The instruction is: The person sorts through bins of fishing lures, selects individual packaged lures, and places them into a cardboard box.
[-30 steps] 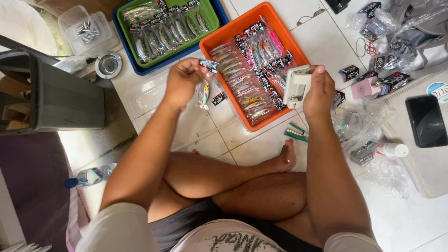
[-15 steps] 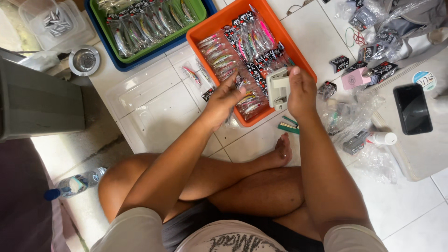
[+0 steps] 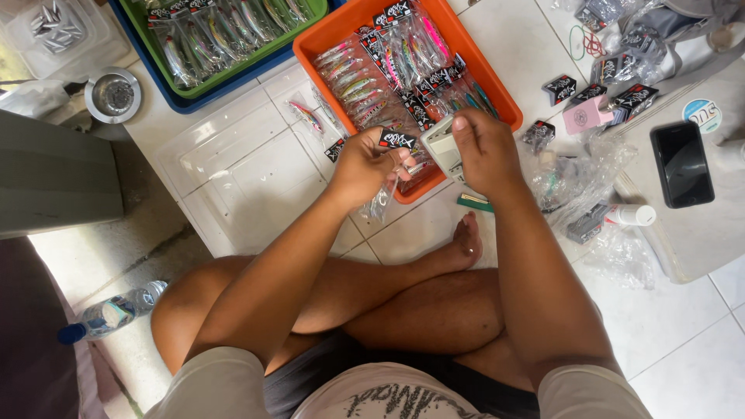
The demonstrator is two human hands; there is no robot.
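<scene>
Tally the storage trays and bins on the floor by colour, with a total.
Orange plastic tray of packaged fishing lures: 1
Green plastic tray of packaged lures: 1
Blue plastic tray nested under the green one: 1
Clear plastic lid or bin lying flat on the tiles: 1
Total: 4

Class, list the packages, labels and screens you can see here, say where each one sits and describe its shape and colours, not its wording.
Clear bag with black header card: in the left hand.
Bagged lures: rows in the orange tray.
More bagged lures: green tray, top left.
Loose black cards: floor, right.
Phone: dark blank screen, far right.
Round sticker: white and teal, above the phone.
</scene>
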